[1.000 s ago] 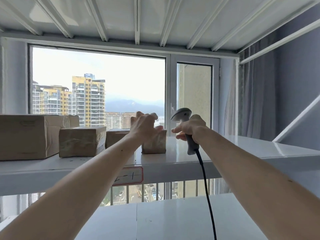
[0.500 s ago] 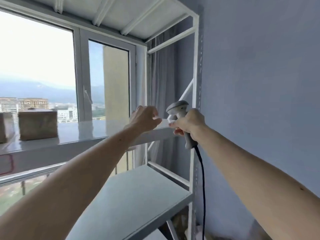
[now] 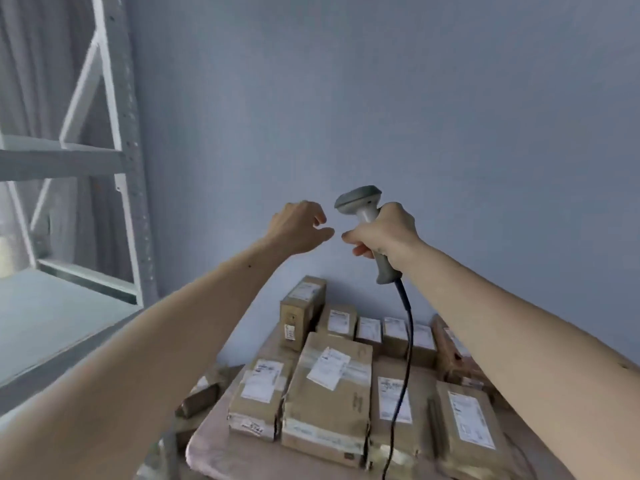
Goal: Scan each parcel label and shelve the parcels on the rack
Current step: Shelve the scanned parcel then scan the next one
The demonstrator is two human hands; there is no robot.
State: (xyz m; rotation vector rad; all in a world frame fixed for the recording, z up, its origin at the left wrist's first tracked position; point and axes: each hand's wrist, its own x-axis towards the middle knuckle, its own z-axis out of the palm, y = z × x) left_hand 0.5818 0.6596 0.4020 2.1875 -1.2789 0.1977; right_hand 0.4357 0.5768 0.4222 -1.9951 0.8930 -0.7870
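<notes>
The white rack (image 3: pixel 128 161) is standing at the left, its upright post running close beside the blue wall (image 3: pixel 381 98), and its lower shelf (image 3: pixel 52 323) is lying bare, with its front edge slanting toward the left forearm. The left hand (image 3: pixel 298 226) is hanging in the air in front of the wall, fingers loosely curled and gripping nothing. Just beside it, not quite touching, the right hand (image 3: pixel 384 233) is wrapping its fingers round the grey handle of the scanner (image 3: pixel 363 216), whose head is pointing left toward the other hand. The dark cable (image 3: pixel 405 341) is dropping from the handle down across the parcels.

Below both arms, the parcels (image 3: pixel 329 386) are sitting packed close together on a pinkish table (image 3: pixel 214 452) against the wall (most are lying with white labels facing up). One tall box (image 3: pixel 301 313) is standing upright at the back left, and a small one (image 3: pixel 201 396) is lying off the table's left edge, tilted. The parcels' text is too blurred to read.
</notes>
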